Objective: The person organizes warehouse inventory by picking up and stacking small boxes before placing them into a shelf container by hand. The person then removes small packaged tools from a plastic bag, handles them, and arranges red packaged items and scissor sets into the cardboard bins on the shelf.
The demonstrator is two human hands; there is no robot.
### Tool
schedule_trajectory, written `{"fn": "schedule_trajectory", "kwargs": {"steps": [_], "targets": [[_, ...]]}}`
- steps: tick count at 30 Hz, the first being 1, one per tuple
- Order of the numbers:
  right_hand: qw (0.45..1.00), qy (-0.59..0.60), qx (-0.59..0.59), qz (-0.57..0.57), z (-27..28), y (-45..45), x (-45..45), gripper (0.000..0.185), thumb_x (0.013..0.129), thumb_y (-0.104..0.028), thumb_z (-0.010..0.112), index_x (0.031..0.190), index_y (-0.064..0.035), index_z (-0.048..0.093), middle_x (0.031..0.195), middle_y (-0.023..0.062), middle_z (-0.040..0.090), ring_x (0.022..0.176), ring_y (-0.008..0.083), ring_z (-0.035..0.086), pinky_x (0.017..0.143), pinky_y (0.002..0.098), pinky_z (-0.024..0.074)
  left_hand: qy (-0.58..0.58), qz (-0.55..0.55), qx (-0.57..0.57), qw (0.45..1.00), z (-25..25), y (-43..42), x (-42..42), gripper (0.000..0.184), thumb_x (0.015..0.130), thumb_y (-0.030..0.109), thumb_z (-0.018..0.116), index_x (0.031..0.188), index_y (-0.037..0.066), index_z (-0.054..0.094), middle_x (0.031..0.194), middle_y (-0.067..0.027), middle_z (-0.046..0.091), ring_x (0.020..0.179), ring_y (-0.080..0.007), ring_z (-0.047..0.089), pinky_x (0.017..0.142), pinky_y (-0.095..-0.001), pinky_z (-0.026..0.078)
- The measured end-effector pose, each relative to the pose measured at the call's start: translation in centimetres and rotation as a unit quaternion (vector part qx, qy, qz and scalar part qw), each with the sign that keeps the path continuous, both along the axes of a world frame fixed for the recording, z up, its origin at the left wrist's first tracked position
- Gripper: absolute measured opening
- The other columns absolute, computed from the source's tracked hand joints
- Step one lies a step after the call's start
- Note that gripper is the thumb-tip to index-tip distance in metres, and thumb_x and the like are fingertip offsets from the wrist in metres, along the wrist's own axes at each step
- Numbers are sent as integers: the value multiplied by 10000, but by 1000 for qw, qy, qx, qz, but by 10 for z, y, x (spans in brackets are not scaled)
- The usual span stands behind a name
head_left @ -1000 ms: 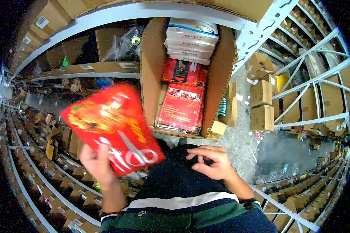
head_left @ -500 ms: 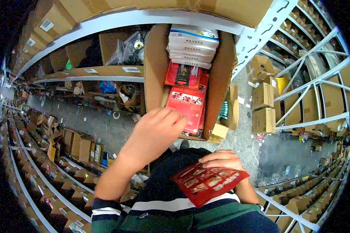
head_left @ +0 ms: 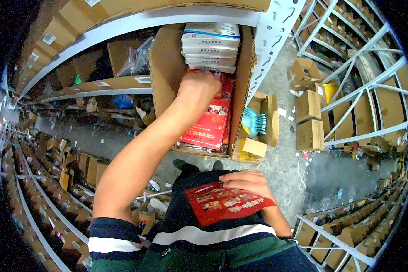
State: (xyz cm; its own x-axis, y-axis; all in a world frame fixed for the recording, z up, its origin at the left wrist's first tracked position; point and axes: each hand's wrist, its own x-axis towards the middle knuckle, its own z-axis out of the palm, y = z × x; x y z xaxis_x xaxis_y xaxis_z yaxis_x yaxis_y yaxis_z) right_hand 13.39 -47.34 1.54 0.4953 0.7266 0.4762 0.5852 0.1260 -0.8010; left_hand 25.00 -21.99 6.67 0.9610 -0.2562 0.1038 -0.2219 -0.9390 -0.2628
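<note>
My left hand [head_left: 198, 87] reaches into an open cardboard box [head_left: 167, 68], over the dark red packs behind the front stack; its fingers are curled down and their tips are hidden. Red printed packs [head_left: 206, 129] lie in the front of the box, and a pile of white boxes [head_left: 211, 47] fills its back. Near my waist, my right hand [head_left: 247, 182] holds a red printed packet [head_left: 226, 202] against my body, fingers over its upper edge.
Metal shelving [head_left: 136, 20] with cardboard bins surrounds the box. To its right, an open carton holds light-blue utensils [head_left: 255, 122]. Stacked cartons [head_left: 308, 106] stand farther right on the grey floor. More shelves line both sides.
The red packet has passed from my left hand to my right. My left hand has moved forward, deep into the box. The view has shifted slightly.
</note>
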Motion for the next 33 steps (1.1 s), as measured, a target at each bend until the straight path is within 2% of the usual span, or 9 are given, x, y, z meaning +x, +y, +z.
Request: {"fn": "schedule_trajectory", "kwargs": {"steps": [4, 6, 9, 14, 17, 20, 27, 31, 33], "targets": [[999, 6, 30, -21, -9, -2, 2, 306, 757, -219, 642, 999, -34, 676, 1071, 139, 686, 866, 279, 689, 700, 361, 531, -21, 41, -28, 999, 18, -6, -19, 182, 740, 108, 643, 917, 64, 632, 868, -126, 650, 850, -289, 658, 658, -386, 551], [999, 11, 36, -33, -10, -5, 4, 323, 747, -236, 669, 986, -19, 670, 1048, 153, 688, 869, 290, 691, 711, 364, 542, 124, -91, -92, 984, 39, -2, -47, 374, 657, 113, 734, 996, 52, 588, 969, -123, 638, 928, -295, 642, 745, -394, 538], [996, 26, 69, -45, -11, -2, 6, 286, 733, -195, 746, 938, -17, 658, 954, 185, 697, 831, 304, 702, 704, 370, 560, 158, -152, -58, 974, 36, 10, -72, 519, 596, 116, 783, 1054, 51, 547, 1064, -114, 610, 1012, -291, 609, 829, -394, 509], [998, 2, 60, -28, -11, 2, 13, 316, 710, -188, 766, 938, 2, 658, 925, 183, 698, 804, 295, 705, 687, 359, 565, 156, -168, 22, 973, 25, 16, -75, 429, 680, 178, 736, 1045, 54, 548, 1059, -94, 606, 1047, -269, 590, 864, -380, 486], [996, 13, 78, -31, -18, 1, 12, 312, 705, -180, 766, 932, 6, 659, 926, 182, 696, 797, 288, 706, 673, 354, 565, 156, -189, -42, 969, 59, 13, -77, 299, 734, 169, 683, 973, 60, 541, 982, -101, 597, 968, -288, 605, 807, -400, 499], [997, 24, 65, -43, -23, 2, 9, 304, 703, -178, 773, 915, 8, 663, 923, 180, 693, 790, 286, 704, 669, 341, 564, 71, -147, -155, 974, 77, 15, -80, 209, 766, 143, 647, 844, 58, 473, 830, -127, 522, 794, -348, 588, 660, -446, 493], [997, 56, 47, -34, -26, 6, 7, 278, 717, -162, 762, 915, 11, 673, 926, 177, 692, 781, 283, 701, 663, 338, 563, 64, -107, -166, 978, 79, 19, -87, 170, 780, 139, 647, 856, 68, 512, 798, -111, 530, 752, -324, 591, 623, -425, 490], [997, 57, 23, -36, -27, 4, 7, 265, 724, -157, 755, 903, 17, 668, 925, 179, 691, 793, 284, 700, 671, 339, 564, -16, -116, -197, 973, 77, 32, -80, 159, 770, 121, 681, 900, 73, 605, 781, -104, 576, 716, -317, 594, 605, -406, 489], [997, 63, 17, -50, -26, 6, 6, 238, 733, -139, 743, 893, 19, 665, 925, 178, 691, 806, 284, 699, 681, 340, 565, -50, -133, -220, 965, 77, 35, -77, 136, 750, 94, 693, 846, 60, 602, 774, -98, 575, 712, -311, 594, 594, -397, 490]]}}
